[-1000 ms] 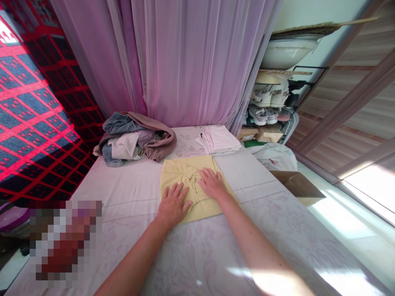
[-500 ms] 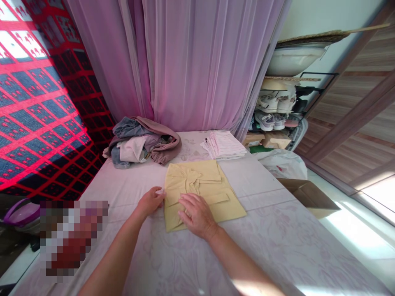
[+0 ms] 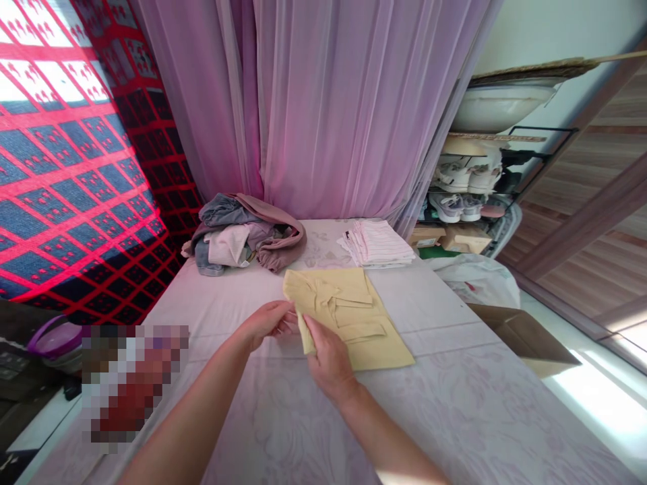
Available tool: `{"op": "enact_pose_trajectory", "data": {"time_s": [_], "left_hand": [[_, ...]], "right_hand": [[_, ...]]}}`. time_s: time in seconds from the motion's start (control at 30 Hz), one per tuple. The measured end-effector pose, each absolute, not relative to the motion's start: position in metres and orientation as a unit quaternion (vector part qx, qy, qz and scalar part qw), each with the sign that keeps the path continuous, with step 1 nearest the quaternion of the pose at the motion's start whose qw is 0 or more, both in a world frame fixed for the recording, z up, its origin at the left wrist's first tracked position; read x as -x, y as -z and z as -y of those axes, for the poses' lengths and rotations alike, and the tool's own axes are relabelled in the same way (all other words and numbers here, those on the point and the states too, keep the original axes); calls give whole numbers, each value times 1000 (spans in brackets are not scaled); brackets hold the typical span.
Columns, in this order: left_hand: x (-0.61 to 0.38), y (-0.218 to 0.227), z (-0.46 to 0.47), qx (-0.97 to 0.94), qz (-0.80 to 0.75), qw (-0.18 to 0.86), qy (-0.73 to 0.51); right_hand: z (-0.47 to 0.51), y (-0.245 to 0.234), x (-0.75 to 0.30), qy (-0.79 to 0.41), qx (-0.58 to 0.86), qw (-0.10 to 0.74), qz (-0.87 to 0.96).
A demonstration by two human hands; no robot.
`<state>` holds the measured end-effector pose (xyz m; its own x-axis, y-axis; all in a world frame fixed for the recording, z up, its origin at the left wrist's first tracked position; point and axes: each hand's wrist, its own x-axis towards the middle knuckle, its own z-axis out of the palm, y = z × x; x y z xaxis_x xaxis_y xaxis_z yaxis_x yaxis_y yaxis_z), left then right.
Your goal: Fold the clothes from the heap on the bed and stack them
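A yellow garment (image 3: 354, 310) lies folded on the bed, with narrow strips like sleeves or ties laid across its top. Its left edge is lifted a little off the sheet. At that edge my left hand (image 3: 273, 319) pinches the fabric between thumb and fingers. Closer to me, my right hand (image 3: 329, 353) grips the near-left part of the same edge, thumb on top; its other fingers are mostly hidden.
Behind the garment stand a heap of crumpled clothes (image 3: 242, 232) at left and a folded pink-striped stack (image 3: 380, 244) at right. A mauve curtain (image 3: 323, 114) hangs beyond the bed (image 3: 242, 417). An open cardboard box (image 3: 520, 337) and shoe rack (image 3: 465, 192) are on the right.
My right hand has gone from lying on top of the garment to gripping its near-left edge, which is now raised. My left hand has closed on the left edge. The view has shifted slightly.
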<state>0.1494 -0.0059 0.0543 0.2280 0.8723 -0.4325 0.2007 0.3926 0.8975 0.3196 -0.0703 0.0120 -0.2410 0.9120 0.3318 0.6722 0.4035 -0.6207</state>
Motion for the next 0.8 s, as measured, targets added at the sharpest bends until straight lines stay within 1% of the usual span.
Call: {"op": "enact_pose_trajectory", "data": {"time_s": [0.07, 0.13, 0.23, 0.3, 0.37, 0.47, 0.53, 0.6, 0.7, 0.8], "left_hand": [[-141, -53, -4, -521, -563, 570, -294], [-134, -47, -16, -591, -580, 454, -330], [-128, -39, -34, -701, -562, 265, -350], [-128, -39, -44, -750, -527, 204, -343], [-129, -43, -52, -776, -506, 200, -320], [-129, -61, -64, -763, -513, 274, -282], [-131, -80, -74, -724, -535, 320, -295], [-136, -106, -85, -689, -546, 328, -345], [-149, -152, -96, -679, -532, 278, -423], [-158, -190, -89, -691, -519, 169, -474]], "right_hand": [[61, -25, -334, -232, 512, 378, 735], [55, -41, -348, -291, 503, 399, 709], [56, -70, -367, -356, 481, 404, 692], [59, -88, -381, -385, 472, 404, 683], [58, -104, -398, -413, 465, 400, 673], [38, -124, -426, -438, 469, 395, 657], [12, -136, -445, -427, 486, 414, 641], [-18, -149, -462, -390, 498, 457, 626], [-50, -172, -480, -334, 487, 524, 614], [-54, -188, -490, -290, 463, 585, 599]]}}
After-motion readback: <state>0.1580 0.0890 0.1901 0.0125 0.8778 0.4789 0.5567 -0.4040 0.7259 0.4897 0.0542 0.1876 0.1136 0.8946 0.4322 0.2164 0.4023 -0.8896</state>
